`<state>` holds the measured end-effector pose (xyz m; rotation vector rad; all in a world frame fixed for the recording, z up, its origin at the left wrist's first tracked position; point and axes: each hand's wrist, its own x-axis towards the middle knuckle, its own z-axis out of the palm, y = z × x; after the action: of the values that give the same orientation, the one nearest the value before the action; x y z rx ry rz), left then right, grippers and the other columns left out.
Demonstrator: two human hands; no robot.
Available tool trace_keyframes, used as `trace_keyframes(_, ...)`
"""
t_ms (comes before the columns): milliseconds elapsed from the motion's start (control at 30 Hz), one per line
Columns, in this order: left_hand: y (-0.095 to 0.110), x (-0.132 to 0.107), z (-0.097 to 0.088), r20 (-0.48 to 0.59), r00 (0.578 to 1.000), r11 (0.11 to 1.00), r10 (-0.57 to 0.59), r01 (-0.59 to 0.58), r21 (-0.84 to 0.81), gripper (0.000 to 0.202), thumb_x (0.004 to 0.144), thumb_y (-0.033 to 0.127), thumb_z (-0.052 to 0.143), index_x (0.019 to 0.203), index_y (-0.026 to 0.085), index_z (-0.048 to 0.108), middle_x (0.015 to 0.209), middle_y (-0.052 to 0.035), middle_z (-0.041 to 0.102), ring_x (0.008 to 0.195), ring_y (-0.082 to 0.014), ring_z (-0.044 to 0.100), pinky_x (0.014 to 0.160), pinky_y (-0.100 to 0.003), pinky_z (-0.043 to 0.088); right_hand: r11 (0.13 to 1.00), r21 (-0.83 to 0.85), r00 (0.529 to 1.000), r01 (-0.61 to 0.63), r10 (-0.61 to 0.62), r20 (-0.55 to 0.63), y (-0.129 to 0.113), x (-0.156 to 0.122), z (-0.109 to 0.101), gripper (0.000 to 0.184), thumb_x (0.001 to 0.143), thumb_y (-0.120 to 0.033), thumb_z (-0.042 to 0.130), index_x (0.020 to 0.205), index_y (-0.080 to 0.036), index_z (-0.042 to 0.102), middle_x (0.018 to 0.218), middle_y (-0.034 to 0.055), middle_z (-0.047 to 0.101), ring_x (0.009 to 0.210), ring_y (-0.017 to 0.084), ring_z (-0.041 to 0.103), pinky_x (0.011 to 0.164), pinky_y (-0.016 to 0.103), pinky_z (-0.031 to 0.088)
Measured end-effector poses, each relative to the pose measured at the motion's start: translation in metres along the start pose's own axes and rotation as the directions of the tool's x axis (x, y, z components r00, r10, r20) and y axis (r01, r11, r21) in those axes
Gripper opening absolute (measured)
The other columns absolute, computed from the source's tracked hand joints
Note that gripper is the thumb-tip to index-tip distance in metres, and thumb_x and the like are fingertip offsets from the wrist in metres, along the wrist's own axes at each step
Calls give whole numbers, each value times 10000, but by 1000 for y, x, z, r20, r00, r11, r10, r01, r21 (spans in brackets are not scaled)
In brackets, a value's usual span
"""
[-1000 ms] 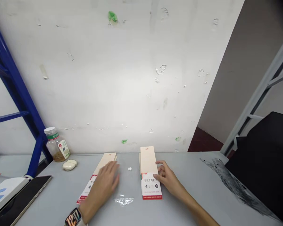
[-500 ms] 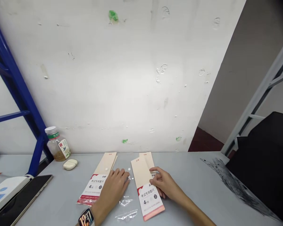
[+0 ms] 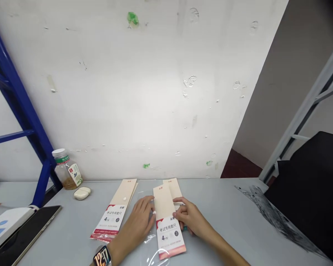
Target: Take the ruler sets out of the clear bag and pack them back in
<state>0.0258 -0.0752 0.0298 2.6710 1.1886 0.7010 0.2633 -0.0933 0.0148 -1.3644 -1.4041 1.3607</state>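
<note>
Starting at the right fingers (image 3: 180,202): curled in narrow, pinching the right edge of the card pack (image 3: 168,221), thumb on top, the rest tucked beside or under. Left fingers (image 3: 147,204) kept close together, tips pressed to the pack's left edge. Can't tell whether gripping or just nudging, thumb hidden. So: right hand (image 3: 190,220) holding, left hand (image 3: 137,223) steadying at most, smartwatch (image 3: 102,255) on that wrist.

Pack itself: front and centre on the grey table (image 3: 224,207), between both hands, lying a bit askew over a second beige card (image 3: 173,186) poking out behind. Cream top half, white-and-red label on the near half.

Looks thin, light, flat and fairly stiff, probably card in a glossy sleeve. So likely slippery on the tabletop and easy to bend if grabbed by one end. Best bet for a grip: the long edges around the middle, thumb over and fingers under, not the corners.

Further out: a matching pack (image 3: 115,212) just left of the left hand and loose clear wrap (image 3: 155,255) at the near edge. Also a small white case (image 3: 81,193) and a bottle (image 3: 65,168) back by the wall, plus a dark tablet (image 3: 27,231) far left near the blue frame (image 3: 41,177).
</note>
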Motion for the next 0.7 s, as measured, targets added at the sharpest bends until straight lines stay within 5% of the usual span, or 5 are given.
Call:
trace_keyframes(367,1,-2,1,20,1000,997,23,-22,-67,110,965,255,406,968,232,514,1321,-93,547,1242,-236,530,1054,-467,464,998,46,992,-41,35,120,-7,-6,4,502,731,-384,704,1169,-205,534,604,-97,545,351,39,374,301,164,259)
trace_keyframes(567,0,-2,2,-15,998,997,59,-60,-54,106,956,230,411,962,227,517,1287,-102,562,1213,-240,541,1074,-499,430,994,103,988,-45,29,154,-2,-6,12,583,750,-365,668,1280,-212,480,751,-58,610,365,34,418,295,168,244)
trace_keyframes(700,2,0,0,-1,998,997,64,-64,-46,125,964,244,404,990,222,525,1252,-96,577,1202,-240,540,1098,-507,397,990,141,990,-30,10,139,-4,-6,15,584,745,-351,661,1275,-196,471,631,-95,562,358,49,425,316,174,299)
